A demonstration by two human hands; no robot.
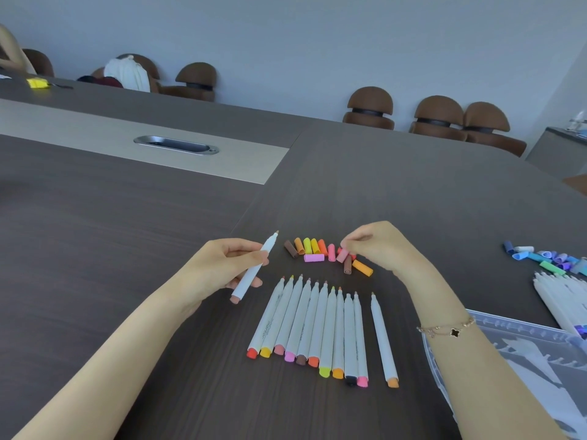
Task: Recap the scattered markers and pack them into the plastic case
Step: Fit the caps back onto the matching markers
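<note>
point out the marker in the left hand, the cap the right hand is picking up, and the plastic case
uncapped marker (pixel 254 270), head view, middle of its white barrel
dusty pink cap (pixel 342 255), head view, its side below the fingertips
plastic case (pixel 521 328), head view, far rim

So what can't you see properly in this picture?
- Plastic case, head view: cut off by the right edge, partly behind the right hand's arm.
- Blue caps: pile runs off the right edge.
- Print on the row of markers: too small to read.
</note>
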